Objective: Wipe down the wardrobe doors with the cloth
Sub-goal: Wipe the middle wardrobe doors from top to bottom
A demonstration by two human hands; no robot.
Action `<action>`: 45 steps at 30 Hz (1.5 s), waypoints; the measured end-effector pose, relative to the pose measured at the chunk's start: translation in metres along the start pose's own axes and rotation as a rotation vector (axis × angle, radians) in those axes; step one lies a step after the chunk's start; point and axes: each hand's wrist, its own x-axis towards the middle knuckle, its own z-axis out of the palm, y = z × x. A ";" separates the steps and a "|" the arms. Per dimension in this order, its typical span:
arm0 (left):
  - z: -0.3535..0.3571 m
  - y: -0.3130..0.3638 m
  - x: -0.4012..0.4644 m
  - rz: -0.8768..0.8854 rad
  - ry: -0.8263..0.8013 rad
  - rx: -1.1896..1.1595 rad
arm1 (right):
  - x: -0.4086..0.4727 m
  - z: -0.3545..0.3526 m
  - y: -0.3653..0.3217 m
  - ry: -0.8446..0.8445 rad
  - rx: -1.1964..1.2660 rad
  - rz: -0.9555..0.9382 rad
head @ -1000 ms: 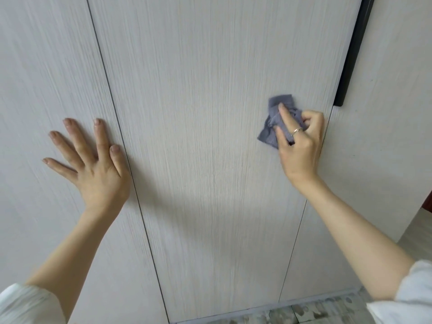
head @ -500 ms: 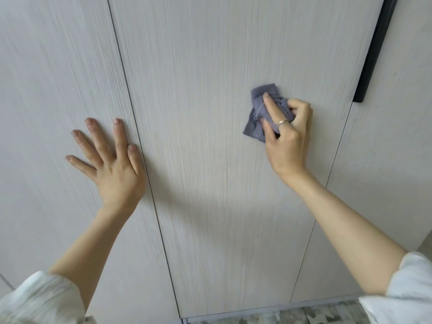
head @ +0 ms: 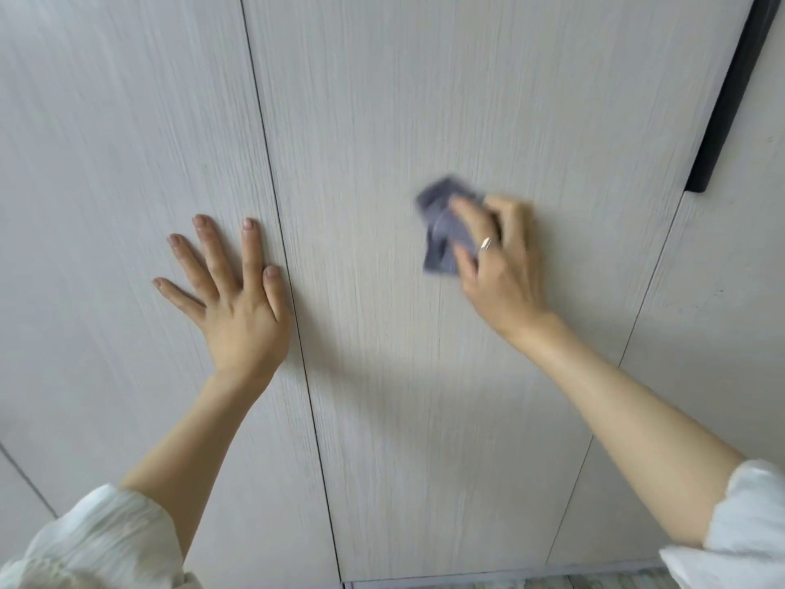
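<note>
Soft, light grey cloth (head: 446, 231) bunched against the middle wardrobe door (head: 382, 121), pinched under curled right hand (head: 501, 265) fingers. Left hand (head: 238, 299) spread flat, bracing the left door. Likely best gripped bunched, palm pressing.

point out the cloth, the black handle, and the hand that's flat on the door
cloth (head: 446, 231): head view, grey fabric left of the fingers.
black handle (head: 722, 116): head view, mid bar.
left hand (head: 238, 303): head view, back of the hand.
</note>
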 end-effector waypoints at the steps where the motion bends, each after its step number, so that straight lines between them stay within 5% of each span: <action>1: 0.000 0.000 0.000 0.003 0.000 0.005 | 0.014 0.003 -0.002 0.081 0.012 0.069; 4: -0.001 -0.001 -0.001 0.005 -0.004 0.023 | 0.011 0.018 -0.020 0.138 0.025 0.078; 9: -0.003 -0.002 -0.002 0.001 -0.037 0.034 | -0.086 0.024 -0.044 -0.325 0.031 -0.611; 11: -0.003 -0.004 -0.002 0.013 -0.032 0.040 | -0.088 0.018 -0.038 -0.400 0.015 -0.717; 20: 0.000 -0.008 -0.002 0.039 -0.020 0.028 | 0.018 0.027 -0.048 0.085 0.001 0.050; 27: 0.004 -0.018 -0.001 0.108 0.012 0.047 | -0.059 0.034 -0.075 -0.330 0.017 -0.633; 33: -0.001 -0.021 -0.004 0.157 -0.001 0.058 | -0.004 0.016 -0.021 -0.085 -0.008 -0.303; 38: -0.005 -0.024 -0.002 0.186 0.003 0.075 | 0.051 0.038 -0.054 0.041 -0.022 -0.081; 45: -0.005 -0.033 -0.003 0.239 0.002 0.109 | -0.014 0.057 -0.099 -0.176 0.023 -0.479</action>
